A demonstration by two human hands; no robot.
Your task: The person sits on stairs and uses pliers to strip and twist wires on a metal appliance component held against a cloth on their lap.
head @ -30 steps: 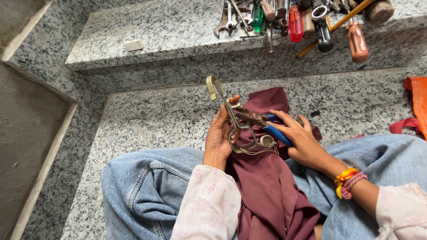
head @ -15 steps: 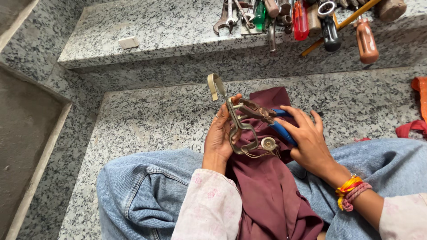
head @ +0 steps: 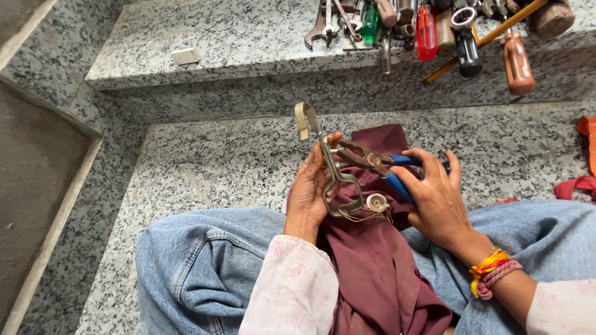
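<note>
Pliers (head: 372, 162) with blue handles are biting onto a bent metal bracket (head: 338, 180) over the lap; right hand (head: 434, 198) is squeezing the handles, fingers wrapped tight, while left hand (head: 310, 189) is gripping the bracket above a maroon cloth (head: 372, 267).

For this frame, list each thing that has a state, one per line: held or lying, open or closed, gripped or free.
Left hand: closed around the bent metal bracket.
Bent metal bracket: held upright over the lap, gripped by the pliers.
Right hand: wrapped around the pliers' blue handles.
Pliers: held, jaws closed on the bracket.
Maroon cloth: draped over the lap.
Tools on the step: lying loose, untouched.
</note>
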